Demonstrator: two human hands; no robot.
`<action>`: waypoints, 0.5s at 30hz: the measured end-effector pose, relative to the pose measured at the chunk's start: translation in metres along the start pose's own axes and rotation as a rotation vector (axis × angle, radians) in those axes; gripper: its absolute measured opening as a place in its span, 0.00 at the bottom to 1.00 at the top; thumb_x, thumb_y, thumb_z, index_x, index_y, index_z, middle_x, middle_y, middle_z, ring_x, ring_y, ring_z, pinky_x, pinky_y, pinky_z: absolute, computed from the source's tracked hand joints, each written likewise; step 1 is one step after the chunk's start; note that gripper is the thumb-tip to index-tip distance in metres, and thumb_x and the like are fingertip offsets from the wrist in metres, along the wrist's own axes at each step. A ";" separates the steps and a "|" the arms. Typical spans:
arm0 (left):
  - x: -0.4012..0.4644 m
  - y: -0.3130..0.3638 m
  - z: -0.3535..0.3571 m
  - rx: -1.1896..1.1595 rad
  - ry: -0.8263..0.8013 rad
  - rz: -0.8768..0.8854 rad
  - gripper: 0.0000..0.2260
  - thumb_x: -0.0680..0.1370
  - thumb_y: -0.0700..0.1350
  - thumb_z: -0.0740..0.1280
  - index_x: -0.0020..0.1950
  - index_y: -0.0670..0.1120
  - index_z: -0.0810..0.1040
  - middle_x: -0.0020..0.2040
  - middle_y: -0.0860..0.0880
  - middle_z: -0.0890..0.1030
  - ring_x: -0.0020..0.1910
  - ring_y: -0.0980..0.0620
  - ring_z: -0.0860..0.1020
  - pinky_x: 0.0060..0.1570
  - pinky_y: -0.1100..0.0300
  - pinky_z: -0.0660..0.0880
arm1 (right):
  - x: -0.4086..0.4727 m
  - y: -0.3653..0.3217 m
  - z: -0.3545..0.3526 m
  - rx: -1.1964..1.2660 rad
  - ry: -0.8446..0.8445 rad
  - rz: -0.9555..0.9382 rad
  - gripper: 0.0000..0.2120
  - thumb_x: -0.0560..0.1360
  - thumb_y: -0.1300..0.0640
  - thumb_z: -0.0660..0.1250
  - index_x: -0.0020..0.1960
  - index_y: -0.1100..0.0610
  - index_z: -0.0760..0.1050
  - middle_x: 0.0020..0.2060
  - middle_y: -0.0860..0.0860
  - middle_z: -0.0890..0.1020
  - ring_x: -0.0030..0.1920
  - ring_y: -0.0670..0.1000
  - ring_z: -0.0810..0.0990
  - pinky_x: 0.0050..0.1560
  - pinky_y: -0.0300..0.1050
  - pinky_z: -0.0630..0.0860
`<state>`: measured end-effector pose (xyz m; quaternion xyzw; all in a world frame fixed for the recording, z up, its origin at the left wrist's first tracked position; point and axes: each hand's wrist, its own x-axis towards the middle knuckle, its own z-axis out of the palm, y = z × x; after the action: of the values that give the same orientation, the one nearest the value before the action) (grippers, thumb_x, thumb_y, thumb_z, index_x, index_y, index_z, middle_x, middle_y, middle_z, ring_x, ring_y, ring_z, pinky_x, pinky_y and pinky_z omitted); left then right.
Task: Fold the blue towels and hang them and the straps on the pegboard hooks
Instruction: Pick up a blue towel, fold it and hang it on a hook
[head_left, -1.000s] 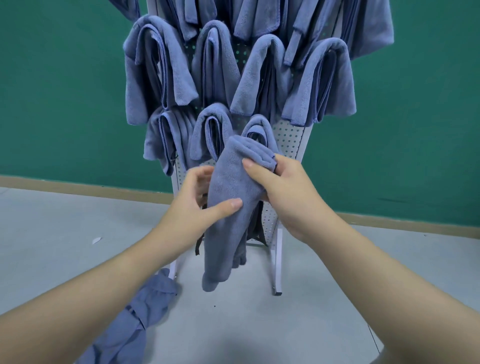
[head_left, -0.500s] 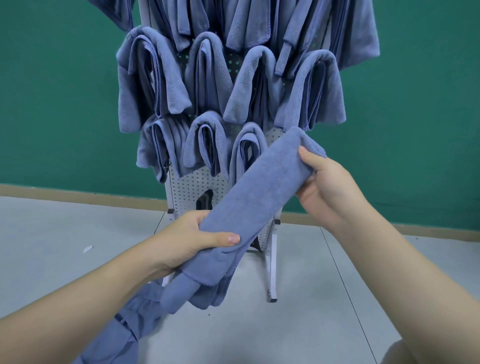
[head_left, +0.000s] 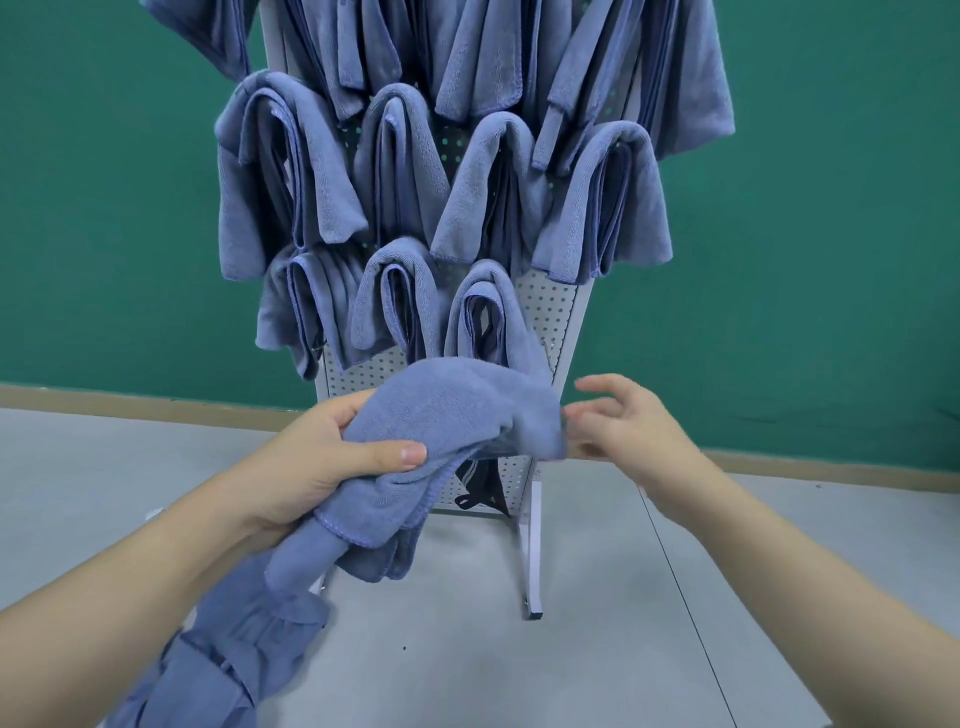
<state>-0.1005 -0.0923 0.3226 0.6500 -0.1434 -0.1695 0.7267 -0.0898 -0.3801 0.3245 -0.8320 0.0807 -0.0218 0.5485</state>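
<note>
Your left hand (head_left: 322, 457) grips a folded blue towel (head_left: 457, 415), thumb pressed across its front and fingers wrapped behind. The towel arches up and over from that hand toward your right, its far end drooping just beside your right hand (head_left: 623, 421). Its loose lower layers hang below your left hand, hemmed edges showing.

Your right hand is open, fingers spread and relaxed, holding nothing. Its fingertips sit right at the towel's far end; whether they touch the cloth cannot be told, as the hand is slightly blurred.

Just beyond both hands stands a white pegboard (head_left: 550, 306) on a thin leg. Above your hands, many folded blue towels (head_left: 602, 202) hang from it in rows, draped over hooks hidden by the cloth. The nearest hung towel (head_left: 488, 317) is directly above the one you hold, with dark straps (head_left: 483, 483) dangling behind and below the held towel.

Beneath your left forearm, more blue cloth (head_left: 234, 649) lies bunched on the grey floor (head_left: 519, 665), a dark band running through it. Behind the pegboard is a green wall (head_left: 104, 208).
</note>
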 end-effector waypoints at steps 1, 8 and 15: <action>0.000 0.002 0.000 -0.008 0.008 0.003 0.35 0.47 0.59 0.88 0.50 0.50 0.88 0.49 0.44 0.87 0.43 0.50 0.85 0.39 0.59 0.81 | -0.005 -0.001 0.001 -0.119 -0.010 -0.107 0.26 0.78 0.65 0.68 0.74 0.50 0.69 0.62 0.49 0.81 0.60 0.49 0.82 0.63 0.49 0.79; 0.011 0.003 0.004 -0.092 -0.027 0.011 0.34 0.48 0.56 0.88 0.52 0.48 0.87 0.50 0.43 0.86 0.42 0.49 0.85 0.39 0.59 0.81 | -0.037 -0.009 0.040 -0.362 -0.136 -0.601 0.46 0.74 0.54 0.76 0.83 0.44 0.53 0.74 0.29 0.62 0.76 0.32 0.60 0.73 0.28 0.59; 0.022 -0.005 0.017 -0.031 -0.181 -0.037 0.35 0.56 0.55 0.87 0.60 0.47 0.84 0.56 0.39 0.84 0.50 0.44 0.83 0.47 0.54 0.82 | -0.030 -0.013 0.047 -0.277 0.097 -0.666 0.36 0.69 0.63 0.66 0.76 0.51 0.71 0.68 0.45 0.79 0.68 0.46 0.76 0.67 0.50 0.75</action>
<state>-0.0877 -0.1173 0.3197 0.6232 -0.1940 -0.2433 0.7175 -0.1117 -0.3277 0.3193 -0.8770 -0.1666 -0.2276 0.3889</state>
